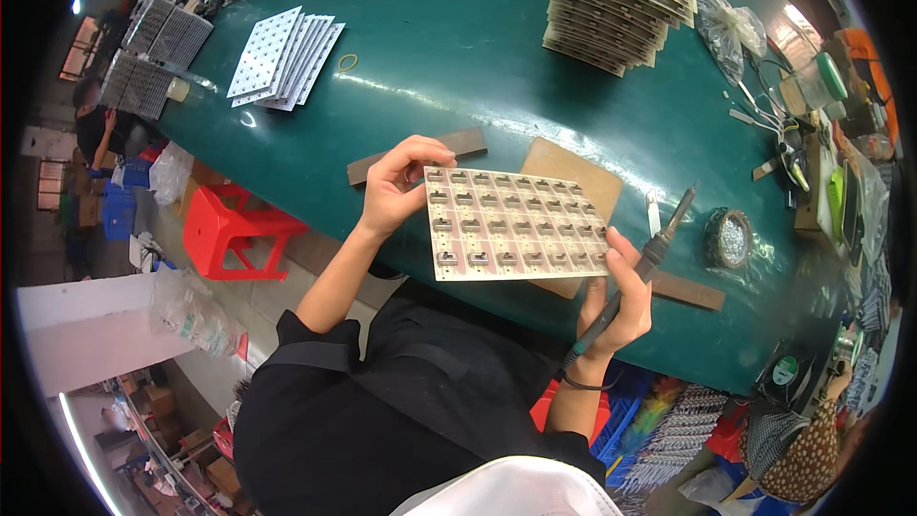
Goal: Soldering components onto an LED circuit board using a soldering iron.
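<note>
A pale circuit board panel (511, 222) with rows of small grey parts is held up above the near edge of the green table (458, 48). My left hand (396, 186) grips the panel's left edge. My right hand (619, 301) supports the panel's lower right corner with its fingers while also holding a dark soldering iron (642, 268), whose tip points up and to the right, away from the panel. A brown square pad (578, 177) lies on the table just behind the panel.
A tall stack of similar panels (621, 0) stands at the back. Fanned white panels (287, 57) lie at the left, with a rubber band (348, 62) beside them. A solder wire coil (731, 237) and hand tools (764, 115) sit to the right. A red stool (229, 229) stands below the table.
</note>
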`<action>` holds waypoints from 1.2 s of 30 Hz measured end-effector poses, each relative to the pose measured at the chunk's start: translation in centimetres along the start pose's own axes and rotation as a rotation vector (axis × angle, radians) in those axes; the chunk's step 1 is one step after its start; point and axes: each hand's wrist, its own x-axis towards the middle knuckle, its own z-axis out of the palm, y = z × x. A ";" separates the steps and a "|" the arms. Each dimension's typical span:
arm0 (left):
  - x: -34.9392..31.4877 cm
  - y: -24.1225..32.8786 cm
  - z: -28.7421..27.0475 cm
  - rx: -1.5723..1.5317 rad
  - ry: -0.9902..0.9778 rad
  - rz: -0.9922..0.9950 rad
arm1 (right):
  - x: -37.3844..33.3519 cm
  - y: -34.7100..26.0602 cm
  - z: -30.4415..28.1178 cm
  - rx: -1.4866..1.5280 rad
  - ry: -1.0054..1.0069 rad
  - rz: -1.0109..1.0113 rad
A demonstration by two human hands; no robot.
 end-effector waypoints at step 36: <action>0.4 4.3 4.3 -0.311 -0.152 -0.449 | 0.3 -1.4 -2.3 0.090 0.128 0.280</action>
